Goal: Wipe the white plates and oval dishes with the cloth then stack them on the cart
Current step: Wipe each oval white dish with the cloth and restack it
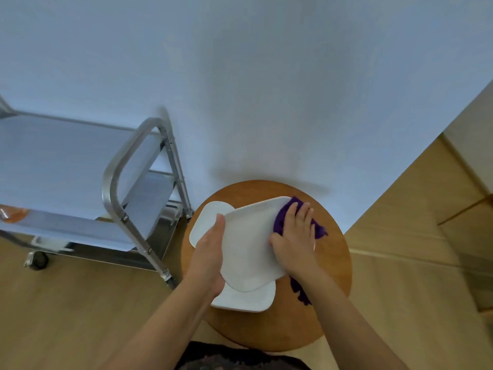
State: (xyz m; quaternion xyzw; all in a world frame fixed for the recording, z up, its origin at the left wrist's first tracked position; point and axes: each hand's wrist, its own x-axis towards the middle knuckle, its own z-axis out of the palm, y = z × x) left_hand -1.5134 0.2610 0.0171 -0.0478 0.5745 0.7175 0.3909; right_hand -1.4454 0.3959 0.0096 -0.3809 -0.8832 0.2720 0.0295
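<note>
Round wooden tabletop (328, 276) against the wall, cart (117, 206) close at its left, left hand (208, 252) gripping the left edge of the upper white dish (248, 247), stacked plates (205, 222) beneath, right hand (296, 233) flat, fingers straight, pressing the purple cloth (280, 220) on the dish's far right corner.

Tilted white plate (248, 244) above stacked plates (248, 300), purple cloth (282, 217) pressed on it

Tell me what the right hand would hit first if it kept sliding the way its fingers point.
The right hand points up-frame over the purple cloth. Past the plate edge comes bare round table, then probably the wall; depth is unclear.
</note>
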